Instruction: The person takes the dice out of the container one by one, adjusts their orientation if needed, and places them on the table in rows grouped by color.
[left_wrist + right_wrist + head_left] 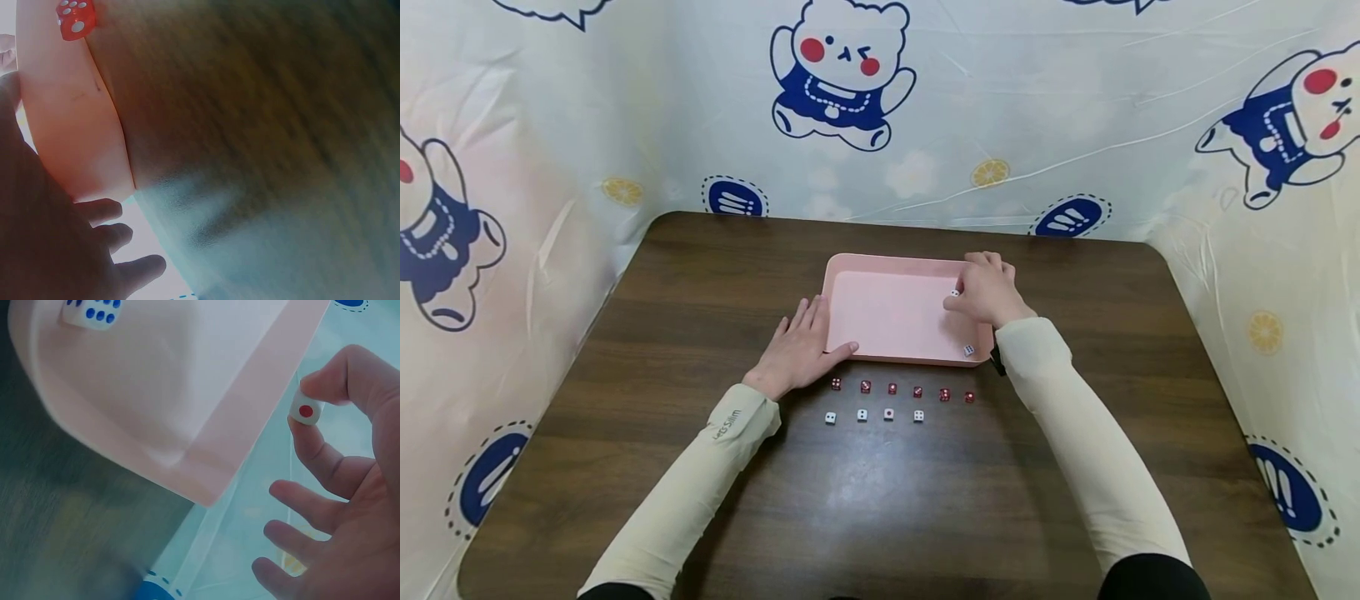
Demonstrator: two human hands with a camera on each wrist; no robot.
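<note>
My right hand (988,292) pinches a white die (306,409) between thumb and index finger, over the right part of a pink tray (891,304). A red dot shows on the face turned to the right wrist camera, and the other fingers are spread apart. Another white die (968,350), with blue dots, lies inside the tray near its front right corner. With fingers extended, my left hand (797,346) rests at the tray's left side, its thumb over the front left corner.
In front of the tray several red dice (892,388) lie in a row across the brown table (715,275). Nearer to me is a row of several white dice (888,414). A bear-printed curtain (700,100) surrounds the table's back and sides.
</note>
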